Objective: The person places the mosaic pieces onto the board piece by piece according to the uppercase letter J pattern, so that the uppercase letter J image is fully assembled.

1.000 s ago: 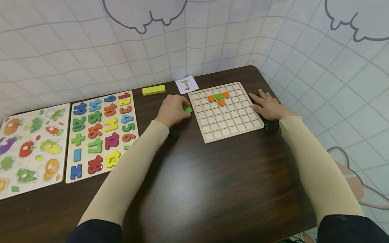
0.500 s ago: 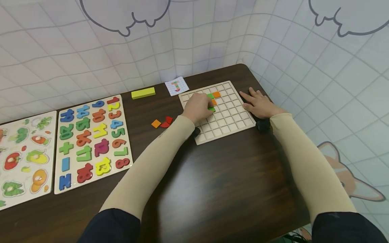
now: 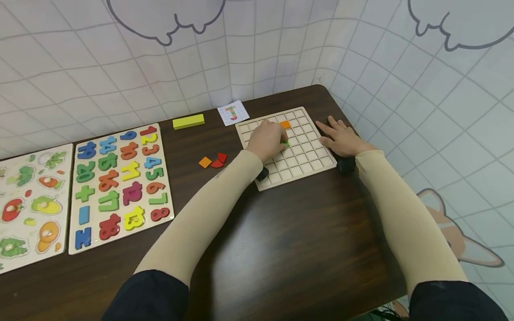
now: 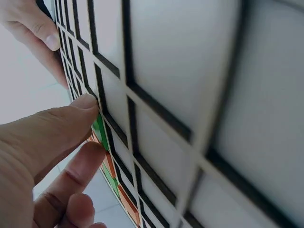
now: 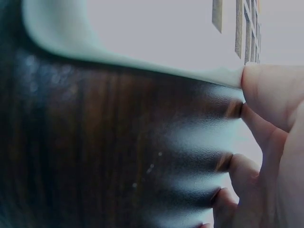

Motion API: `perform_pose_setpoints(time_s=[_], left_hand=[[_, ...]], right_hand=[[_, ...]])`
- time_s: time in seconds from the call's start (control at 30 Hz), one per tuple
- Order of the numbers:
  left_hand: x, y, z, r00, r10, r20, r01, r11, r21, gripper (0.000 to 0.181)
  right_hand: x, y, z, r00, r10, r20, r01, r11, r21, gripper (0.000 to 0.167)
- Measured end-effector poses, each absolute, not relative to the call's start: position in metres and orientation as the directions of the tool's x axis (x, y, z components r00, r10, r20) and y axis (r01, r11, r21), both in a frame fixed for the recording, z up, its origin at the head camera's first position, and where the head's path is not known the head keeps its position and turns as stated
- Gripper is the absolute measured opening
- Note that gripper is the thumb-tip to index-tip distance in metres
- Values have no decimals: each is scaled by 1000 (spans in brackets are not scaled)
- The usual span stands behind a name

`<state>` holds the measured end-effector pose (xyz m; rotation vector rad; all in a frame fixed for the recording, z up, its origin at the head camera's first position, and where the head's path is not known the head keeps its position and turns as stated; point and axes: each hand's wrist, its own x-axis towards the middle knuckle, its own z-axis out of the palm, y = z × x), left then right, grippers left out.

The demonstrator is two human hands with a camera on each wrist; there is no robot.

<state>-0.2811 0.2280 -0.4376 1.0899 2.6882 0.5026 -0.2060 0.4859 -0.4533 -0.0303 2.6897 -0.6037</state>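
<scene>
My left hand point(image 3: 267, 140) is over the wooden grid board point(image 3: 299, 170), pinching a small green square tile point(image 4: 99, 132) between thumb and finger. The tile sits at a cell of the grid; whether it lies flat in it I cannot tell. An orange tile point(image 3: 284, 125) lies in the grid just beyond that hand. More orange and green tiles show past the fingertips in the left wrist view, mostly hidden from the head view. My right hand point(image 3: 341, 137) rests with spread fingers at the board's right edge, its thumb point(image 5: 266, 92) touching the rim.
Left of the board lie a loose orange tile point(image 3: 205, 162) and red pieces point(image 3: 218, 162). A pattern card point(image 3: 233, 113) and a yellow block point(image 3: 188, 121) stand near the wall. Farther left are a number puzzle point(image 3: 120, 187) and a vegetable puzzle point(image 3: 34, 209) on the dark table point(image 3: 297, 240).
My left hand has carried the green tile from the table left of the board rightward onto the grid. The head view has shifted slightly. My right hand stays at the board's edge.
</scene>
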Motion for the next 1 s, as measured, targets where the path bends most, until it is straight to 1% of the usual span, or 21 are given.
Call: perform_pose_setpoints(time_s=[0.2,0.4,0.53,0.73,0.87,1.0], left_hand=[[-283,195,-427,-736,676,-21,615,682,394,17],[-287,153,-419,-780,625,-36,562,724,400,18],[-286,122,-420,-815,577,-57,512,763,395,21],[-283,76,-428,-854,512,-90,434,798,419,25],[-284,53,-433,-871,481,-100,398,810,430,30],[-284,39,-434,-873,478,-94,394,806,441,31]], right_hand=[[-205,483,-454,-931,-110,-348,52,904,-425,65],[-204,486,-453,-929,-111,-353,50,908,-417,65],[-206,485,-452,-923,-120,-365,49,905,-423,65],[-206,484,-449,-918,-124,-376,48,908,-417,66],[-206,483,-448,-915,-135,-380,43,904,-425,66],[-206,484,-448,-913,-137,-384,44,904,-425,66]])
